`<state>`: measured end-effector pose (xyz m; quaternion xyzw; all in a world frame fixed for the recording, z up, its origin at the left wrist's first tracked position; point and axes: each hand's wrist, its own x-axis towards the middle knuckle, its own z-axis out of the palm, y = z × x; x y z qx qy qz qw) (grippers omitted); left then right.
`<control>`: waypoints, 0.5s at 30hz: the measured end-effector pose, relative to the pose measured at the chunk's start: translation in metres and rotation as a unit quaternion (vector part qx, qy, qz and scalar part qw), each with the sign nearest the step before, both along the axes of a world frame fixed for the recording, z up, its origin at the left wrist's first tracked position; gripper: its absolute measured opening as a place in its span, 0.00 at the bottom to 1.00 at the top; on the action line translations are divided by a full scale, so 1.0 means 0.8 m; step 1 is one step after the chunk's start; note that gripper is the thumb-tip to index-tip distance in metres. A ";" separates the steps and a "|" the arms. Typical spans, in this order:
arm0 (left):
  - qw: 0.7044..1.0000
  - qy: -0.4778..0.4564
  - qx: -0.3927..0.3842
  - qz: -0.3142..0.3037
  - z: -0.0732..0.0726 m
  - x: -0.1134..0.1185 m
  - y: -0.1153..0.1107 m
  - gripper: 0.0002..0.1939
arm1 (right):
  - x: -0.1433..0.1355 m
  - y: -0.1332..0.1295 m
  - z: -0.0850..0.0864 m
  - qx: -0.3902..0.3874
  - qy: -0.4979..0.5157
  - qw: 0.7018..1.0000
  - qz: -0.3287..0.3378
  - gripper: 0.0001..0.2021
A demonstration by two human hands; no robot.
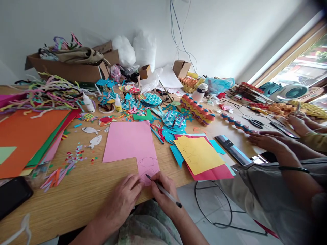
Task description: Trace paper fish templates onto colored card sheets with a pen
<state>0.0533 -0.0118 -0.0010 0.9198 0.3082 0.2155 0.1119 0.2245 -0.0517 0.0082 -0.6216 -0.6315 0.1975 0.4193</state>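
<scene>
A pink sheet of paper (127, 139) lies before me, with a strip at its lower right reaching toward the table's edge. One fish outline (147, 162) is drawn on that strip, with more lines below it. My right hand (165, 192) grips a pen (167, 194), its tip on the lower part of the strip. My left hand (127, 192) rests with fingers stretched out at the strip's left edge, holding it down. Two white paper fish (95, 141) lie to the left of the sheet.
Paper scraps (75, 154) and a black phone (14, 195) lie left. Yellow paper (199, 154) with pencil-like drawings tops red sheets at right. Behind are blue egg-carton pieces (174, 120) and glue bottles (88, 103). Another person's hands (269, 143) reach in from the right.
</scene>
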 end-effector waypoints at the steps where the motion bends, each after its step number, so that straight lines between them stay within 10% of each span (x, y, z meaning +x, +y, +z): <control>1: 1.000 0.005 -0.003 0.001 -0.003 -0.001 -0.001 0.15 | 0.000 0.000 0.000 -0.002 -0.003 1.000 -0.002 0.04; 15: 0.999 0.041 -0.025 0.011 -0.013 -0.003 -0.009 0.21 | -0.001 0.000 -0.001 0.003 -0.017 1.000 0.007 0.05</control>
